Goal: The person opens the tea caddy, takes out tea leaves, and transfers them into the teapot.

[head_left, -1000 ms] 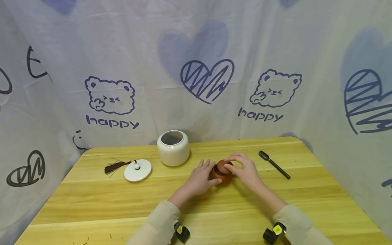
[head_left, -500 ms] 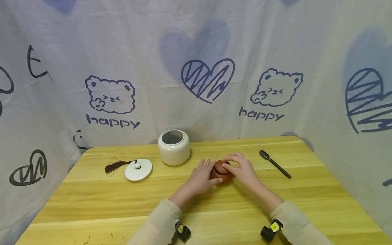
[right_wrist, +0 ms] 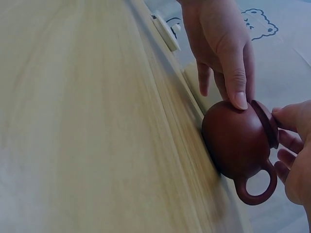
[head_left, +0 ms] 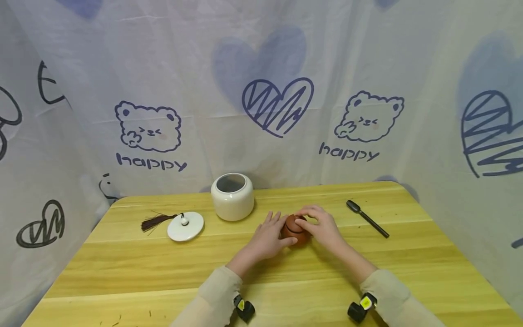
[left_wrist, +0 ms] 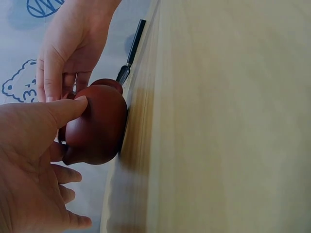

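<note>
A small reddish-brown clay teapot [head_left: 302, 239] stands on the table between both hands. My left hand [head_left: 266, 238] holds its body from the left, thumb on the near side and a finger behind, the other fingers spread. With thumb and fingertips, my right hand [head_left: 324, 228] pinches the top of the round teapot lid [head_left: 292, 224]. In the right wrist view the lid [right_wrist: 265, 124] sits at the pot's mouth, and the looped handle [right_wrist: 257, 198] shows below the hand. The left wrist view shows the teapot body [left_wrist: 99, 124] and its short spout [left_wrist: 71, 156].
Behind the left hand is a lidless white ceramic jar [head_left: 232, 204]. Its white lid [head_left: 185, 227] with a dark tassel [head_left: 154, 222] lies to the left. A black scoop [head_left: 367, 219] lies at right. Dark bits [head_left: 116, 321] dot the table's front; a printed curtain [head_left: 278, 154] hangs behind.
The right hand has brought the teapot lid from a tilt over the mouth down to near level on the pot, shifting slightly left. The left hand has stayed on the body.
</note>
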The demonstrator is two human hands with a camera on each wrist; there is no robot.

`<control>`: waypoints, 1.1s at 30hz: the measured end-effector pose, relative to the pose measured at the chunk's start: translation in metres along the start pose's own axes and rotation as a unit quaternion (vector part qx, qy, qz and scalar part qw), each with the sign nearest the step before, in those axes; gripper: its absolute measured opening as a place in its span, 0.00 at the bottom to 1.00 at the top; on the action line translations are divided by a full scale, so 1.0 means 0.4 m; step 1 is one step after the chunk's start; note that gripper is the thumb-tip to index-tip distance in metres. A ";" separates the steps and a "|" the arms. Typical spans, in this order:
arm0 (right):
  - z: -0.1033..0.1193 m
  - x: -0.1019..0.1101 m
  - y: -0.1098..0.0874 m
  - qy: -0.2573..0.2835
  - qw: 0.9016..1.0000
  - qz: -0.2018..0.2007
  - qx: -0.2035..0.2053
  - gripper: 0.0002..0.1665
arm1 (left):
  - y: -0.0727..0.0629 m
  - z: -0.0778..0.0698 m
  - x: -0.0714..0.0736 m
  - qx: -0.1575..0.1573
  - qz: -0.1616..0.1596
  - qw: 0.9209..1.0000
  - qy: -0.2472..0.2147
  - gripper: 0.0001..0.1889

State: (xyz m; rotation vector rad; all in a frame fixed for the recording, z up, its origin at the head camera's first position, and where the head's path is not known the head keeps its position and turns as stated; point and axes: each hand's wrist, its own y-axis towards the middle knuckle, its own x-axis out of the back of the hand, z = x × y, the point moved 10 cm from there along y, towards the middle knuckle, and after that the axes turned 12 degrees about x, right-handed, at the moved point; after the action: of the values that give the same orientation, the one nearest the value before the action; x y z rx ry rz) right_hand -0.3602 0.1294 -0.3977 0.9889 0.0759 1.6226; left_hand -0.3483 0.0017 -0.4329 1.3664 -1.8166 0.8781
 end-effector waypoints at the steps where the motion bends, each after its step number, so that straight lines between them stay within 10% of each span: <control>1: -0.001 -0.001 -0.001 0.000 1.000 0.000 0.000 0.12 | 0.001 0.001 -0.001 0.000 0.000 1.000 0.000 0.38; 33: 0.014 -0.022 -0.003 -0.074 0.995 0.055 0.032 0.12 | -0.005 0.017 0.003 0.001 -0.004 1.000 0.007 0.39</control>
State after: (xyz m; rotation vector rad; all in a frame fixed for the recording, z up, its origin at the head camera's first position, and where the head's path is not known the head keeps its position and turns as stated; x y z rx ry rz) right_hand -0.3562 0.1202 -0.3995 1.1783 -0.0273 1.6490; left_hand -0.3476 -0.0048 -0.4353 1.3651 -1.7981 0.8841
